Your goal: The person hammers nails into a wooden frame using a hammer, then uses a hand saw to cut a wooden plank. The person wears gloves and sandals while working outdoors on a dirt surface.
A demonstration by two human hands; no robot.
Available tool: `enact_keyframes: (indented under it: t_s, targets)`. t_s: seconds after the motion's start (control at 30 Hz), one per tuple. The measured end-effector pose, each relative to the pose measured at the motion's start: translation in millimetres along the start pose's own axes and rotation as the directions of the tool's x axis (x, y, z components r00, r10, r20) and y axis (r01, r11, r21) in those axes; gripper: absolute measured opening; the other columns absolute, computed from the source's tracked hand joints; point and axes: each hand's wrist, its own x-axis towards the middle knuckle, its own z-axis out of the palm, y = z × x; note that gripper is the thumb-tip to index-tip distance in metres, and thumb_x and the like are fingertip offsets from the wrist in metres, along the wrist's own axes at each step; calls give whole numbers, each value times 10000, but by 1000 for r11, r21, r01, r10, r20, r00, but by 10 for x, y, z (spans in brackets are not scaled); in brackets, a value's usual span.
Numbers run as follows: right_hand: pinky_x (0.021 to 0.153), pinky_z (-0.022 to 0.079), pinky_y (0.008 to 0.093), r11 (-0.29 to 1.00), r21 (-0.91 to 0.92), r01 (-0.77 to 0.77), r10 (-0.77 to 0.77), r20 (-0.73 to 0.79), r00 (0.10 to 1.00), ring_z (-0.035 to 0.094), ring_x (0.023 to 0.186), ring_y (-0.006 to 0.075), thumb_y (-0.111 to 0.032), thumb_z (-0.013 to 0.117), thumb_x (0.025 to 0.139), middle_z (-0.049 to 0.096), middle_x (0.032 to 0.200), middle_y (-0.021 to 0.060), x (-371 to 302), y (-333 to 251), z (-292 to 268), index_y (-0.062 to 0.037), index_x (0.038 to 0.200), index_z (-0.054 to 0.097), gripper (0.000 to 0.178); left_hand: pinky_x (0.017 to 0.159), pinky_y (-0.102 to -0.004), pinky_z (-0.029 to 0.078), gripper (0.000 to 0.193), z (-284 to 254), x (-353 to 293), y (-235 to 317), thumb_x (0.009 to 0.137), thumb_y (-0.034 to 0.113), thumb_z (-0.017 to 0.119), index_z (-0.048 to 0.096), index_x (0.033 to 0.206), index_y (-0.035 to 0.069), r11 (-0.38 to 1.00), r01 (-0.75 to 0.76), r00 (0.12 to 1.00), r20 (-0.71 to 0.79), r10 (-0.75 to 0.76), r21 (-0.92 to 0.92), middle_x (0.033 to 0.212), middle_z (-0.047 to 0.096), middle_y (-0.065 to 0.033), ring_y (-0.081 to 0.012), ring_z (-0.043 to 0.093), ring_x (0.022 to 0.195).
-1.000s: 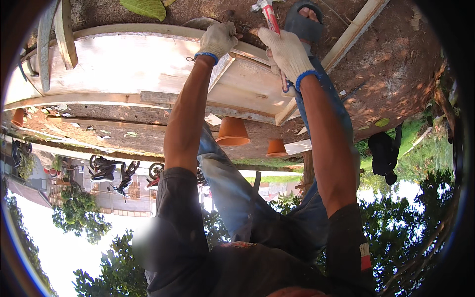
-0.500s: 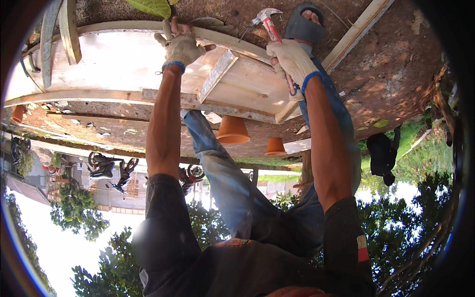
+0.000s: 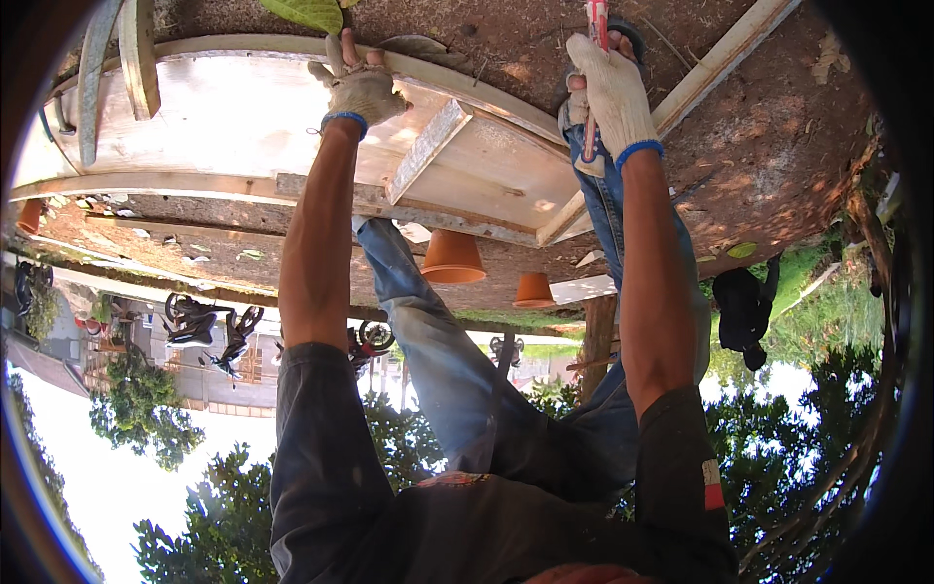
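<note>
My left hand [image 3: 358,95], in a cream knit glove with a blue cuff and bare fingertips, rests at the curved edge strip of a wooden panel frame [image 3: 263,46]. Its fingers are spread over that strip, and nothing shows between them. On the right, my right hand [image 3: 618,97], gloved alike, is closed round the red and white handle of a hammer [image 3: 590,141]. The hammer's head lies beyond the top of the picture. This hand is raised clear of the frame, in front of my foot and jeans leg.
A short wooden crosspiece [image 3: 428,151] divides the pale panel. Loose wood strips [image 3: 139,58] lie across its left end, and a long batten [image 3: 725,63] lies at the right. Terracotta pots [image 3: 453,258] stand beside the frame. A person in dark clothes [image 3: 744,302] is farther off.
My right hand has moved up and slightly right with the hammer, taking its head out of view. My left hand stays at the same place on the frame edge.
</note>
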Motion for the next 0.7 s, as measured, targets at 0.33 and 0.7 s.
enact_keyframes:
  t_s: [0.33, 0.7]
  targets:
    - [583, 488, 448, 742, -660, 113, 80, 255, 964, 608, 565, 319, -474, 573, 925, 585, 677, 192, -54, 277, 289, 39, 857, 610, 518, 1134, -825, 67, 679, -21, -5, 41, 768, 475, 780, 691, 1242, -3, 1000, 16, 999, -46, -16, 2, 1667, 195, -320, -571, -176, 1522]
    - [484, 425, 337, 809, -575, -121, 244, 141, 959, 536, 530, 128, -330, 651, 1021, 601, 715, 24, -6, 138, 311, -76, 1007, 589, 262, 1118, -836, 43, 606, 135, 43, 3, 768, 432, 737, 693, 1232, 45, 1000, 5, 995, -101, -3, 13, 1626, 121, -417, -573, -145, 1528]
